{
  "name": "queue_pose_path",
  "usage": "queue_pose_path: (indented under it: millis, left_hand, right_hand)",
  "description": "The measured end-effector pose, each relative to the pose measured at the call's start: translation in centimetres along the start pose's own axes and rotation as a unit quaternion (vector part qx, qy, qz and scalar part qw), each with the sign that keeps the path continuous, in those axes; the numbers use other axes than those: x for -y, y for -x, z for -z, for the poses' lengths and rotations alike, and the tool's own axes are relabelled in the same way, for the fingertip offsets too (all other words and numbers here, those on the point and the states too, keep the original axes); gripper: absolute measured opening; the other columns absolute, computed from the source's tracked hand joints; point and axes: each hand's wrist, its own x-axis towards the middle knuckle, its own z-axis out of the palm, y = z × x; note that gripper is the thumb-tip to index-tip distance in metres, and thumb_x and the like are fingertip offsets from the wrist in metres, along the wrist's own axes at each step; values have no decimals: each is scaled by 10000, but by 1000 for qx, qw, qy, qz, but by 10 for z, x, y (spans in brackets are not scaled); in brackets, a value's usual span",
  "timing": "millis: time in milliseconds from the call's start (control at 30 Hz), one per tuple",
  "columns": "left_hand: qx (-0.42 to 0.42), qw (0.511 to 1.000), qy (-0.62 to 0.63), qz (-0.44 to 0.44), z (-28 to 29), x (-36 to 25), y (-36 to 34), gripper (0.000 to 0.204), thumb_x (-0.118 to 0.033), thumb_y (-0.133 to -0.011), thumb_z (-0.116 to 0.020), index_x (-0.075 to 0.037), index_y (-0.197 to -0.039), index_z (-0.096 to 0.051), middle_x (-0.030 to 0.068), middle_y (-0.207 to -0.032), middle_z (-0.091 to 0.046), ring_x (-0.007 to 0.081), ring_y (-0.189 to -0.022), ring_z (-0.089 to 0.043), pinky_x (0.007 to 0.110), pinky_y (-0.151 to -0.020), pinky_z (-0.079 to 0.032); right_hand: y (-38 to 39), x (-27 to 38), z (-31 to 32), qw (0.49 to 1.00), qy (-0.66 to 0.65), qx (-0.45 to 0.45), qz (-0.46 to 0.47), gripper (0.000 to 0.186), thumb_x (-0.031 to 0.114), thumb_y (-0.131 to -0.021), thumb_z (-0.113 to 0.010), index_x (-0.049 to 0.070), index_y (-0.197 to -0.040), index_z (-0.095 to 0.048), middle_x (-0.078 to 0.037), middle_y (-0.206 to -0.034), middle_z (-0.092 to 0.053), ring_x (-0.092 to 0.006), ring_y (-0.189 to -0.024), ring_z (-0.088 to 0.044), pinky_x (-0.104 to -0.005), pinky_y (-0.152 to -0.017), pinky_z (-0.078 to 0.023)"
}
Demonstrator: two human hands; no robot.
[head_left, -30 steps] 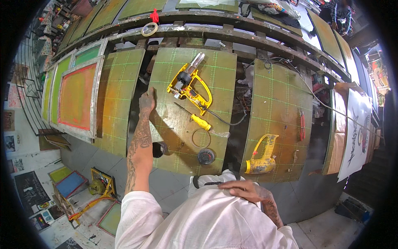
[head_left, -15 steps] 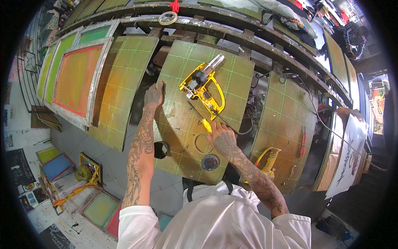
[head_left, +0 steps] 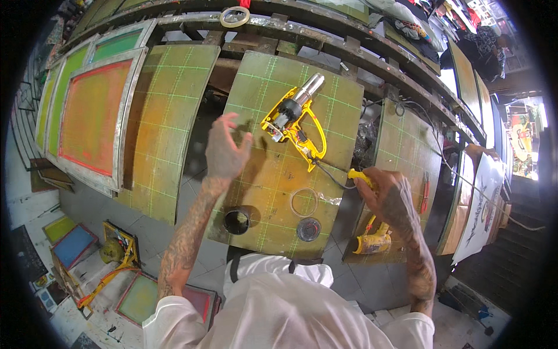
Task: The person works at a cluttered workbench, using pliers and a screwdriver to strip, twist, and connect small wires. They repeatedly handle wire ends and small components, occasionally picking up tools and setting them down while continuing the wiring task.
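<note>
A heat gun [head_left: 289, 110] with its yellow casing opened lies on the middle board [head_left: 264, 174], metal nozzle pointing away and inner parts bare. Above the board's left edge, my left hand [head_left: 228, 150] is open, fingers apart and touching nothing. My right hand [head_left: 386, 195] is closed on the yellow handle of a screwdriver [head_left: 359, 174], over the gap between the middle and right boards; its shaft is hidden. Nearer me on the middle board are a black cup-like ring [head_left: 236, 221], a thin pale ring [head_left: 292, 203] and a black round cap [head_left: 308, 230].
On the right board [head_left: 401, 134] lie another yellow casing part [head_left: 372, 241] and a red-handled tool [head_left: 425, 195]. Framed printing screens [head_left: 96, 119] lean on the left board. A roll of tape [head_left: 235, 17] rests on the metal rail. A grey cable [head_left: 334, 176] runs from the heat gun.
My right hand has picked up the screwdriver and moved right with it. My left hand has let go of the board's edge and opened. The view has shifted slightly.
</note>
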Motion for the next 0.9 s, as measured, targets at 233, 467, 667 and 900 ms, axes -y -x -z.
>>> queue_pose_path:
  millis: [233, 467, 667, 900]
  left_hand:
    - [291, 947, 124, -48, -26, -28, 28, 221, -305, -948, -702, -108, -1047, -706, 68, -842, -741, 254, -771, -725, 392, -719, -557]
    - [309, 936, 148, -80, -43, -31, 16, 198, -264, -963, -703, -98, -1072, -714, 70, -882, -754, 214, -749, -724, 353, -677, -561]
    - [287, 943, 140, -99, -57, -49, 17, 161, -207, -955, -731, -80, -1053, -717, 59, -878, -750, 163, -720, -715, 309, -635, -559]
    - [290, 945, 115, -101, -62, -15, 24, 106, -127, -934, -770, -69, -1010, -723, 47, -824, -721, 110, -669, -667, 269, -581, -524]
  right_hand:
    - [-29, 27, -9, 994, 101, 42, -16, 284, 298, -937, -699, 20, -885, -719, -209, -722, -694, -395, -662, -698, -493, -644, -556]
    - [-9, 33, -7, 997, 43, -16, -67, 272, 293, -929, -718, 30, -859, -698, -172, -731, -689, -380, -652, -685, -495, -625, -539]
    - [7, 12, -23, 993, -7, -46, -104, 198, 228, -920, -727, 32, -903, -698, -163, -758, -691, -356, -660, -687, -467, -616, -534]
    - [38, -33, -84, 940, -204, -157, -222, 210, 131, -930, -740, -28, -1064, -715, -203, -956, -750, -327, -825, -739, -392, -740, -562]
